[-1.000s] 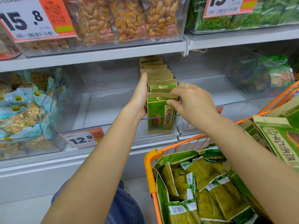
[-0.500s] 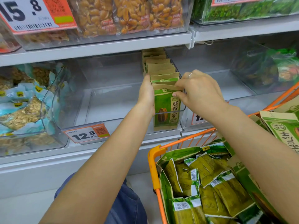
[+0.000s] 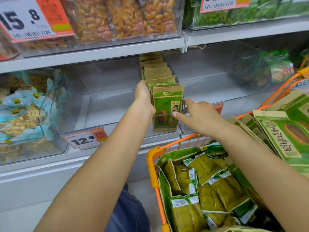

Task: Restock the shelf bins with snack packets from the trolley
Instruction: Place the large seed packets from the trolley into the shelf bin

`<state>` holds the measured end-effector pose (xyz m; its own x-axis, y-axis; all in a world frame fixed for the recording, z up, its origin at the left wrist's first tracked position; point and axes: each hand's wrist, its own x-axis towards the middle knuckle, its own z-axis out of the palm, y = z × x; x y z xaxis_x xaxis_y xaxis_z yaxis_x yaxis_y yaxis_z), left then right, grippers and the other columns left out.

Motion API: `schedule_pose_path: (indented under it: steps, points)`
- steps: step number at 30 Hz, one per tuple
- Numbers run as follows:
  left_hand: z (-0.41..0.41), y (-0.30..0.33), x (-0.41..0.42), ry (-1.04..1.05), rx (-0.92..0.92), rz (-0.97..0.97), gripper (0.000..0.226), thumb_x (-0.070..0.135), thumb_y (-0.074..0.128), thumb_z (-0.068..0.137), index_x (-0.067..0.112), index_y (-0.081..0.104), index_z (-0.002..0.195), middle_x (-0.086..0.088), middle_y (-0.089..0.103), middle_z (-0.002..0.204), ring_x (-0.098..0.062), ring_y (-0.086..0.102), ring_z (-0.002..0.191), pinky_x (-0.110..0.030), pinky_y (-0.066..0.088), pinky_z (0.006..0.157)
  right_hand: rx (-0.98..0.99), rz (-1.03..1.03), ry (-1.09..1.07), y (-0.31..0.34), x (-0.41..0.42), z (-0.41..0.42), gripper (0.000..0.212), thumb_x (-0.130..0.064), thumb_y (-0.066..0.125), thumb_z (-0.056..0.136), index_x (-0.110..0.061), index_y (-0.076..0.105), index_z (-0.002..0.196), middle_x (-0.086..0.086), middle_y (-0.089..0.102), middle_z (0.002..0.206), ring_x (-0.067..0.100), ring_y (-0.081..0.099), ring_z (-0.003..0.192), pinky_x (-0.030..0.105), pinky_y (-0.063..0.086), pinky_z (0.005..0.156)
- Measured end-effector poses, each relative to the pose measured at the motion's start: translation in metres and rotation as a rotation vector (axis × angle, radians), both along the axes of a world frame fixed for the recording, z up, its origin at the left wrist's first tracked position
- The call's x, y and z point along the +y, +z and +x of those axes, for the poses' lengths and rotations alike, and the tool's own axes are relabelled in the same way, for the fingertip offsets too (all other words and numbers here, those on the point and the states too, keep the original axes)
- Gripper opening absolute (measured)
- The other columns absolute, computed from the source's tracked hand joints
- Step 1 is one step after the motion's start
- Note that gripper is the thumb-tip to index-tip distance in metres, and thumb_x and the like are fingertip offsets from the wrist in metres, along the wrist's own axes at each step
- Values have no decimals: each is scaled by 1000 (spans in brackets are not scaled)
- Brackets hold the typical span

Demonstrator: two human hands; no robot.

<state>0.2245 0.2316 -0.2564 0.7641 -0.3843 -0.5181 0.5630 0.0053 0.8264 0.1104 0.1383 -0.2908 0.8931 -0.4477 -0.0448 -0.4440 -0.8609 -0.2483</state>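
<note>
The left hand (image 3: 143,96) lies flat against the left side of the upright row of green-and-kraft sunflower-seed packets (image 3: 164,104) in the clear shelf bin (image 3: 107,104), while the right hand (image 3: 199,114), fingers loosely spread and holding nothing, touches the bin's front beside the foremost packet, above the orange trolley (image 3: 153,164) full of green packets.

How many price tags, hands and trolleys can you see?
Price tags: 4 (15.8, 12.8, top right, one behind right hand)
Hands: 2 (left, right)
Trolleys: 1
Total: 7
</note>
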Motion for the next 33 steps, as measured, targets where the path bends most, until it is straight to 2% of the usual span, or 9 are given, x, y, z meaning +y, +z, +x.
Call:
schedule_pose_path:
  steps: [5, 7, 9, 11, 14, 19, 22, 27, 33]
  points:
    - [-25, 6, 13, -27, -259, -53, 29, 23, 37, 102, 15, 50, 77, 14, 53, 37, 3, 50, 32, -9, 35, 30, 30, 99, 12, 31, -8, -27, 68, -57, 51, 90, -21, 35, 145, 9, 49, 141, 27, 46, 128, 35, 40, 99]
    - [-31, 0, 19, 84, -460, 1, 21, 22, 42, 101, 16, 55, 116, 20, 67, 86, 11, 55, 67, 3, 35, 47, 14, -32, -30, 50, -13, -52, 60, -56, 52, 90, -26, 40, 141, 4, 52, 138, 26, 48, 125, 37, 40, 96]
    - [-37, -15, 29, 100, -716, 68, 42, 22, 49, 97, 22, 41, 138, 10, 48, 136, 1, 44, 115, -5, 37, 90, 37, -185, -116, 64, -19, -81, 52, -55, 53, 90, -27, 47, 133, 2, 58, 130, 26, 53, 119, 38, 43, 90]
    - [-50, -30, 37, 74, -982, 147, 44, 17, 53, 94, 27, 40, 135, 6, 39, 145, -11, 28, 138, -29, 24, 114, 67, -263, -199, 70, -26, -105, 43, -56, 52, 90, -24, 57, 119, 4, 64, 118, 29, 58, 110, 38, 46, 84]
    - [-71, -45, 44, -25, -1156, 149, 46, 13, 53, 92, 24, 42, 136, 8, 37, 147, -6, 13, 143, -27, 13, 116, 162, -249, -242, 62, -24, -125, 39, -59, 48, 90, -22, 58, 81, 7, 63, 90, 31, 60, 96, 34, 47, 72]
    - [-88, -47, 44, -217, -1213, 154, 42, 22, 50, 88, 27, 49, 130, 18, 40, 134, -6, 22, 140, -29, 17, 115, 226, -291, -220, 45, -17, -127, 33, -49, 55, 91, -20, 46, 77, 7, 59, 95, 28, 59, 103, 30, 37, 70]
    - [-93, -42, 45, -273, -1196, 129, 33, 15, 53, 93, 32, 53, 122, 16, 48, 130, -10, 34, 135, -30, 27, 110, 54, -288, -247, 52, -17, -127, 19, -39, 56, 93, -21, 64, 90, 6, 68, 96, 31, 62, 96, 33, 44, 70]
    - [-89, -36, 42, -300, -1022, 18, 29, 10, 53, 95, 27, 59, 118, 13, 61, 119, -7, 53, 115, -18, 46, 92, -260, -148, -292, 83, -14, -125, 15, -36, 54, 95, -25, 62, 88, 3, 68, 91, 30, 61, 90, 35, 46, 68]
    - [-93, -37, 40, -367, -975, -7, 27, 8, 51, 95, 26, 61, 113, 14, 62, 113, -4, 55, 112, -7, 45, 82, 197, -287, -268, 67, -8, -118, 39, -52, 50, 92, -17, 60, 107, 7, 63, 109, 29, 58, 103, 30, 37, 70]
